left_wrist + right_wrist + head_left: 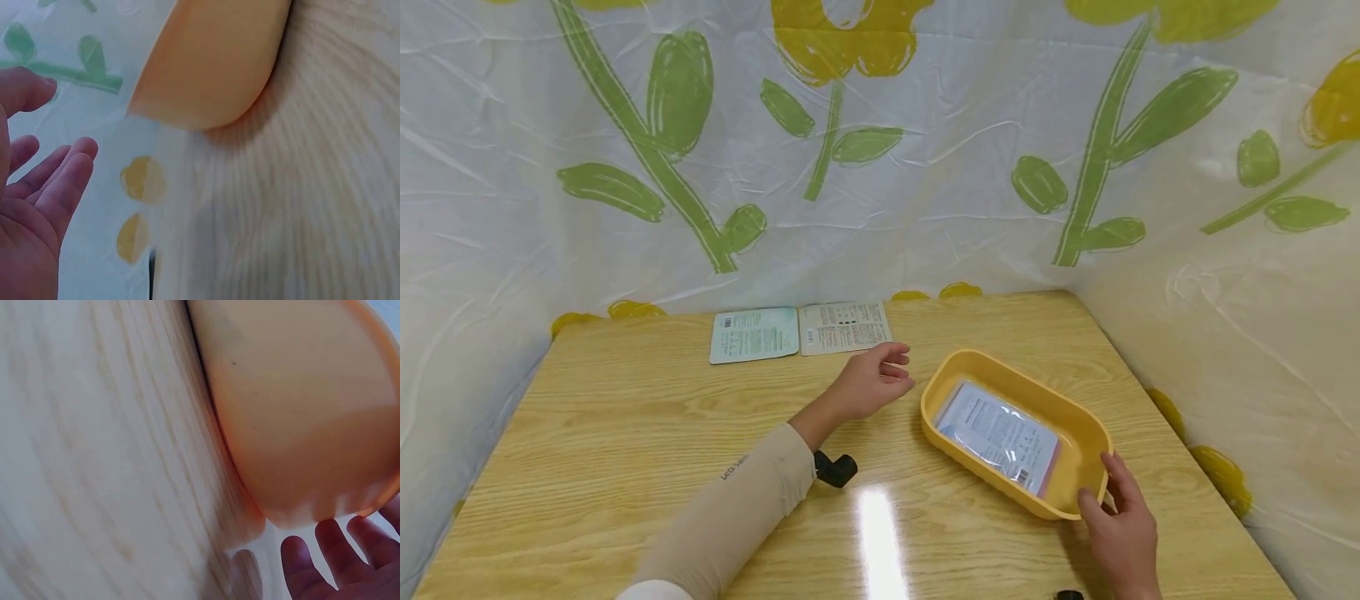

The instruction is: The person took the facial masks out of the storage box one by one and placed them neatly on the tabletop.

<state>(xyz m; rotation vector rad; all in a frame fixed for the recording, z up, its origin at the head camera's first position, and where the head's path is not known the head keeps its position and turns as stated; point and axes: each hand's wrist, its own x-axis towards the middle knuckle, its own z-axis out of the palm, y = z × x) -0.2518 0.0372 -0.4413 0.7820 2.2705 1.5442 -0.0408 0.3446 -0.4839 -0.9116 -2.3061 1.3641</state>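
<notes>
Right hand (1123, 525) is gripping yellow oblong plastic-looking tray (1037, 396) at 4 o'clock, thumb spread; left hand (872, 383) is hovering off 10 o'clock, fingers loosely bent, empty. Shiny white rectangular packet (1000, 437) is lying inside. Likely steadying tray; next move maybe needing left grip.

Booth-like place: flower-print sheeting (940, 183) around wood-grain table (647, 433)

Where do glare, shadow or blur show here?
Head view: white glare streak on the pale wooden table, glints on the shiny rectangular packet in the yellow oblong tray; left wrist view: blurred wood grain, shadow beside the tray; right wrist view: soft grain, shadow across the tray's wall.
</notes>
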